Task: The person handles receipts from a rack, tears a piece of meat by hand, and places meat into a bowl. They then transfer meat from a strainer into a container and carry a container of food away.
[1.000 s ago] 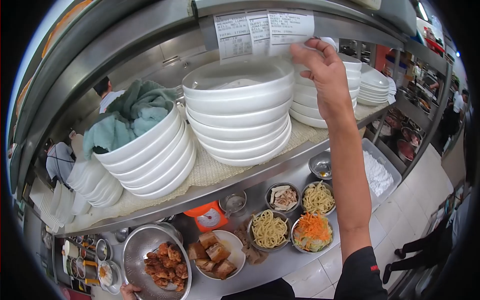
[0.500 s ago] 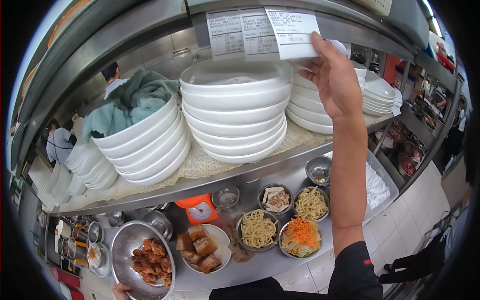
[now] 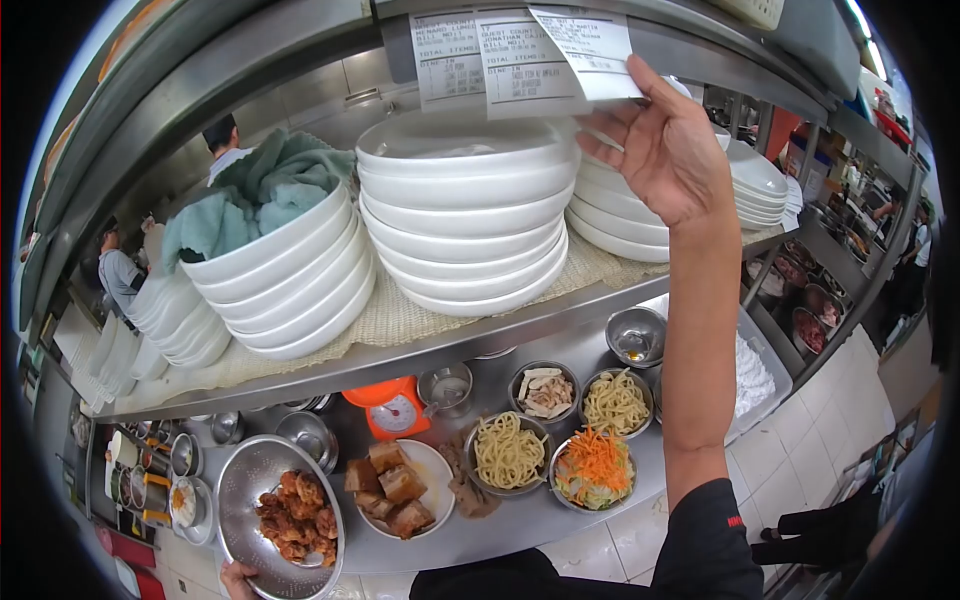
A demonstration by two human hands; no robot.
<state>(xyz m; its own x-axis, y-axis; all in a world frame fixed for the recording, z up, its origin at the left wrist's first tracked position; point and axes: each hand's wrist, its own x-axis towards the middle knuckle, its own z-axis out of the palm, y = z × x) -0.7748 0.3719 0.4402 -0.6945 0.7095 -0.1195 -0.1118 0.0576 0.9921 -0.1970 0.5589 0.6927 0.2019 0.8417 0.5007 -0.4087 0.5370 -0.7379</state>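
My left hand [image 3: 238, 579], partly cut off at the bottom edge, grips the rim of a metal colander [image 3: 240, 500]. Browned fried chicken pieces [image 3: 300, 518] lie inside it. My right hand [image 3: 665, 150] is raised to the shelf's upper rail, its thumb at the right edge of a printed order ticket [image 3: 590, 55]. The ticket's lower end is pulled aside and bent; the other fingers spread below it. Two more order tickets [image 3: 530, 65] hang to its left. Close under the hand stand stacks of white bowls [image 3: 465, 190].
A green cloth [image 3: 255, 205] lies in the left bowl stack. On the counter below are an orange scale [image 3: 392, 408], a plate of pork chunks [image 3: 400, 490], noodle bowls [image 3: 512, 453], a bowl with shredded carrot [image 3: 594, 465] and a white-filled tub [image 3: 750, 370]. Other people work behind.
The ticket's lower end has shifted right and lifted, curling its sheet. My right hand has turned slightly, its fingers more spread. The view has moved a little; the colander stays held.
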